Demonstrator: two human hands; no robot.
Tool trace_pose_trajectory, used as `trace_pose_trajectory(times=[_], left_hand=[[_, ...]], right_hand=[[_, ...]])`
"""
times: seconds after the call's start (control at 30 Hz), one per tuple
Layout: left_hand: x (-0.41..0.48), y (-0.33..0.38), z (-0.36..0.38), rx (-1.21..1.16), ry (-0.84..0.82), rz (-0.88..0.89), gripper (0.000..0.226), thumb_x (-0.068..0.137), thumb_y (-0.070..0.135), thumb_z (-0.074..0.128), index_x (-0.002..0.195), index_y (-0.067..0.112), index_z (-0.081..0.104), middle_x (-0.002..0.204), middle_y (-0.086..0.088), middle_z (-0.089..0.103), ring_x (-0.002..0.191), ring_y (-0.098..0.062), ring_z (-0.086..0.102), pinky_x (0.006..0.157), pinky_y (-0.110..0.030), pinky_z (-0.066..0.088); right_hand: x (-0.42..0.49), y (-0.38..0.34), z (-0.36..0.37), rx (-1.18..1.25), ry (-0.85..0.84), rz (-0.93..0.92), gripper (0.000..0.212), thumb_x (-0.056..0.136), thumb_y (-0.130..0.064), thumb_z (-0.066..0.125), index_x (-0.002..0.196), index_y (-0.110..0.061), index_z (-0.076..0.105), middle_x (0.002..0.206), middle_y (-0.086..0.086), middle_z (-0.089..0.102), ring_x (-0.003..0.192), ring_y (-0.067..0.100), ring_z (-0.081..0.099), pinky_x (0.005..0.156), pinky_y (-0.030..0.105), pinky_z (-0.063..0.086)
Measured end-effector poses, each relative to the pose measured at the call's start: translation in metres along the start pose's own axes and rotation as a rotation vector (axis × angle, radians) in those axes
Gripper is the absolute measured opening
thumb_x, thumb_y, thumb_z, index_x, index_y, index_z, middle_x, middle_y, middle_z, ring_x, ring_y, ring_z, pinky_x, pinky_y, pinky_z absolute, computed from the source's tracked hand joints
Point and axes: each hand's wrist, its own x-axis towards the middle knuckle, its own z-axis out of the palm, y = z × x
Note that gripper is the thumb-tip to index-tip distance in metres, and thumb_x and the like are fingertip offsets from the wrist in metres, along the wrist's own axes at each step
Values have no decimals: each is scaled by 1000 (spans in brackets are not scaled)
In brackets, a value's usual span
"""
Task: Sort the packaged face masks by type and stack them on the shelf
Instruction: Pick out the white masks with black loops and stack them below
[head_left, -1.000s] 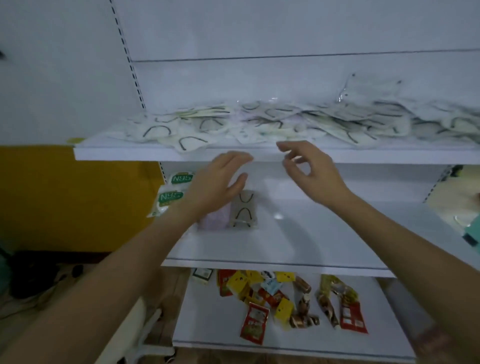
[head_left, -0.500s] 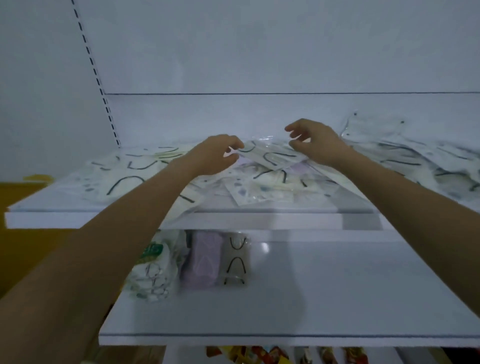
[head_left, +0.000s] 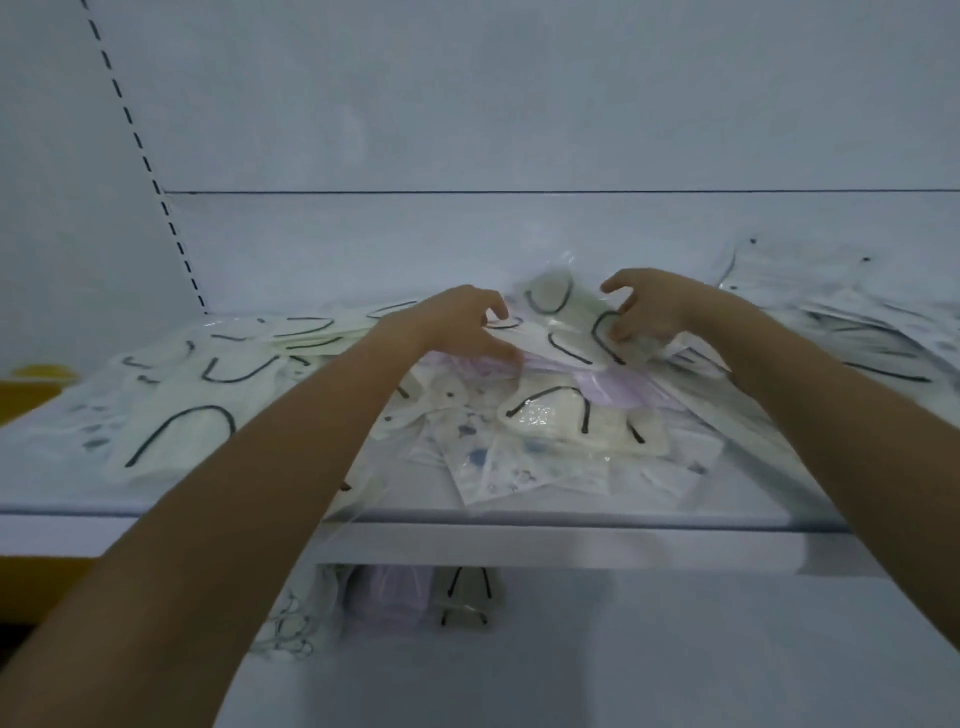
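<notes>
White metal upper shelf (head_left: 571, 538) across the whole width, strewn with a loose heap of packaged face masks (head_left: 218, 374) in clear wrap: cream with black ear loops, some lilac, some printed. Lower shelf (head_left: 675, 649) beneath, with small sorted stacks (head_left: 389, 597) at its back left. Both forearms stretched forward and up over the heap, converging near its middle. Left hand (head_left: 457, 325) palm down, thumb and fingertips pinching one end of a cream pack (head_left: 566, 340). Right hand (head_left: 657, 312) clawed, fingers curled onto the other end.
</notes>
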Motion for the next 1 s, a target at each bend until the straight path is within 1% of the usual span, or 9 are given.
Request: trace_pose_trajectory(times=[0.13, 0.27, 0.33, 0.43, 0.53, 0.63, 0.8, 0.87, 1.0], left_hand=[[7, 12, -5, -267, 188, -19, 59, 82, 49, 63, 130, 20, 46, 119, -5, 57, 90, -12, 54, 77, -22, 39], [13, 31, -5, -871, 194, -13, 70, 92, 39, 53, 148, 32, 12, 137, -7, 47, 106, -20, 59, 94, -32, 45], [15, 36, 1, -1017, 249, 19, 79, 91, 20, 60, 149, 32, 7, 134, -11, 50, 109, -23, 58, 95, -37, 47], [22, 31, 0, -901, 482, 2, 69, 85, -7, 58, 144, 16, 30, 136, -14, 46, 120, -25, 51, 93, -30, 48], [26, 19, -23, -732, 575, -96, 49, 87, -9, 51, 132, 9, 49, 133, -11, 48, 116, -19, 50, 83, -13, 41], [22, 8, -42, -653, 525, -148, 46, 88, -5, 52, 130, 12, 52, 125, -6, 50, 106, -13, 49, 84, -16, 41], [21, 8, -32, -715, 491, -158, 46, 87, -6, 53, 131, 11, 51, 124, -8, 52, 106, -13, 50, 87, -19, 43], [23, 12, -21, -712, 470, -148, 46, 87, -8, 53, 130, 9, 51, 130, -12, 51, 105, -13, 49, 86, -18, 43], [29, 25, -9, -693, 412, -136, 46, 88, -8, 52, 131, 8, 50, 131, -12, 51, 104, -12, 48, 78, -12, 41]], right_hand=[[-3, 20, -14, 581, 315, -60, 63, 85, -5, 63, 140, -19, 36, 101, 7, 55, 79, 19, 54, 60, 24, 46], [-4, 8, -2, 907, 333, -142, 68, 84, -11, 67, 141, -15, 31, 85, -3, 51, 71, 10, 57, 59, 22, 49], [-4, -5, 10, 877, 281, -193, 71, 83, -16, 69, 141, -13, 29, 88, -2, 51, 70, 10, 56, 55, 20, 47], [-1, -9, 11, 783, 174, -222, 68, 90, -30, 59, 145, -16, 22, 114, 3, 57, 93, 16, 60, 79, 25, 49], [1, 7, -4, 573, -67, -101, 53, 99, -18, 43, 146, -13, 18, 133, 15, 52, 99, 28, 57, 67, 20, 45], [1, 32, -12, 142, -226, -23, 51, 97, -12, 44, 144, -8, 25, 121, 14, 60, 82, 22, 56, 69, 28, 43], [4, 50, -35, 50, -243, 34, 40, 96, -15, 49, 134, -11, 40, 97, 4, 65, 83, 19, 60, 75, 29, 46], [12, 49, -35, -1, -140, -43, 40, 92, -15, 54, 131, -10, 46, 112, 10, 64, 86, 20, 60, 75, 28, 46], [29, 42, -20, -185, -144, -59, 62, 90, -26, 59, 144, -14, 31, 144, 9, 42, 128, 25, 43, 106, 32, 32]])
